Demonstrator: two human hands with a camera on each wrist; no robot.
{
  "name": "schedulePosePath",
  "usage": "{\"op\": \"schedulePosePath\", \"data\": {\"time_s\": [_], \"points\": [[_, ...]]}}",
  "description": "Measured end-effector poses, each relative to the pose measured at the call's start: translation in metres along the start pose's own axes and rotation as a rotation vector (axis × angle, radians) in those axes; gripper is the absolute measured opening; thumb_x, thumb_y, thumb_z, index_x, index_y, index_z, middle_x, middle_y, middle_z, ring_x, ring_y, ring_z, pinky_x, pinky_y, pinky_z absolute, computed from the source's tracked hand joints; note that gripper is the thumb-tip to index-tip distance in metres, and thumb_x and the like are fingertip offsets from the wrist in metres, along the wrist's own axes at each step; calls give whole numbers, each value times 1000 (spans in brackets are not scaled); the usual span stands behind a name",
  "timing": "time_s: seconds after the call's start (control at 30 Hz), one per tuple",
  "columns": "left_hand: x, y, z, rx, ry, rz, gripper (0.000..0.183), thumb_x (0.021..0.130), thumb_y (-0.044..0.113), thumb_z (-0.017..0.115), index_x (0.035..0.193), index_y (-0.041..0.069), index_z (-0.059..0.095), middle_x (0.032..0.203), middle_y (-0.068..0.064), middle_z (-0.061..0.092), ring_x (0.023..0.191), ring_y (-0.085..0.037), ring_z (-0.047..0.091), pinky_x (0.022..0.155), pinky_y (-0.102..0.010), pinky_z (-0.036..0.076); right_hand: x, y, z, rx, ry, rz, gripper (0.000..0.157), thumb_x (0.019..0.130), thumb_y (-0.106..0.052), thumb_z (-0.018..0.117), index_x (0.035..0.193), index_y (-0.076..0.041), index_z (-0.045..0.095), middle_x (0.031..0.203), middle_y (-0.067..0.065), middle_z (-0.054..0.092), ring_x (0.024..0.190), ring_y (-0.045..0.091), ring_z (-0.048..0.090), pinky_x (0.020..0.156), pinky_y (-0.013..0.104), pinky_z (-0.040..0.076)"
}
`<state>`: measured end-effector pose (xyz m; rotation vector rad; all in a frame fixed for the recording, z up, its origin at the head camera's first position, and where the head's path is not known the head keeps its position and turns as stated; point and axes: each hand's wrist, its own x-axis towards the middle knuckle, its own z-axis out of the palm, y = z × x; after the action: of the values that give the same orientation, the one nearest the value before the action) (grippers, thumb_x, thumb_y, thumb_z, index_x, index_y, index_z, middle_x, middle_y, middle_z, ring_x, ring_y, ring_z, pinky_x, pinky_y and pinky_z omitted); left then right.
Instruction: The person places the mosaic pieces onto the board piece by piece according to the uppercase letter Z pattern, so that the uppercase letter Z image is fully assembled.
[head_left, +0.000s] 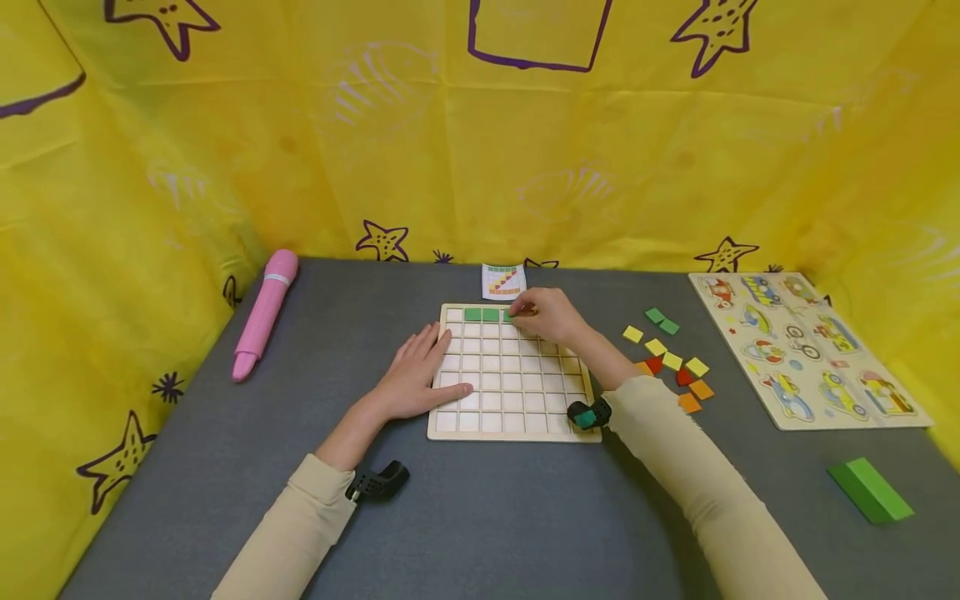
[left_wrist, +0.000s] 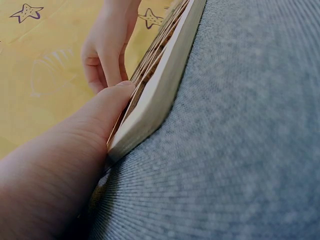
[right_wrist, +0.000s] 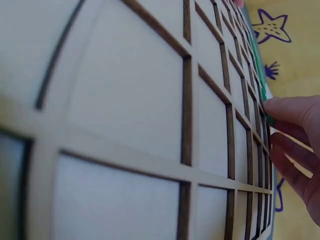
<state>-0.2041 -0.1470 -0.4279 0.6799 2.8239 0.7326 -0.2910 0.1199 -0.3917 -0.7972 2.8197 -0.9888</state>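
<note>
In the head view I have the square, light wooden board with a raised grid and white cells point(head_left: 491, 423) lying on the dark grey tabletop point(head_left: 480, 517). The person's left hand point(head_left: 411, 377) lies flat over its left side, fingers straight, thumb spread well apart from them. The right hand point(head_left: 547, 315) is at the top row, thumb and fingers pinching a small green square tile point(head_left: 509, 316) at the fourth cell. Two matching green tiles point(head_left: 482, 314) sit in the second and third cells; the first cell shows white. Just beyond the top edge is a small white printed pattern card point(head_left: 504, 282). To the right lie loose green, yellow, red and orange tiles point(head_left: 672, 362) (some partly behind the forearm from my seat), then a pale puzzle board with printed pictures point(head_left: 806, 354) and a green block point(head_left: 870, 490). A pink microphone-shaped object point(head_left: 264, 318) lies far left.

In the left wrist view I see the left thumb touching the board's rim, the right hand beyond it; the left fingers are out of sight.

In the right wrist view the grid fills most of my feed, and a sliver of green shows beneath the right thumb.
</note>
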Motion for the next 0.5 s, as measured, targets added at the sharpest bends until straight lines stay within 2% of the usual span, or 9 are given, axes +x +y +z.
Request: {"op": "schedulePosePath", "data": {"time_s": [0.27,0.5], "points": [[1,0,1,-5,-2,-4,98,90,63,54,156,5,12,162,-17,3,148,-30,-1,116,-52,3,-7,3,1,50,17,-23,17,94,-11,65,106,-6,75,105,9,72,95,25,65,83,41,51],[1,1,1,7,-5,-8,99,89,64,54,156,4,12,162,-18,3,148,-31,0,116,-52,4,-22,15,-8,173,63,65,21,97,-15,62,112,-6,73,112,10,70,106,27,64,89,40,52]]}}
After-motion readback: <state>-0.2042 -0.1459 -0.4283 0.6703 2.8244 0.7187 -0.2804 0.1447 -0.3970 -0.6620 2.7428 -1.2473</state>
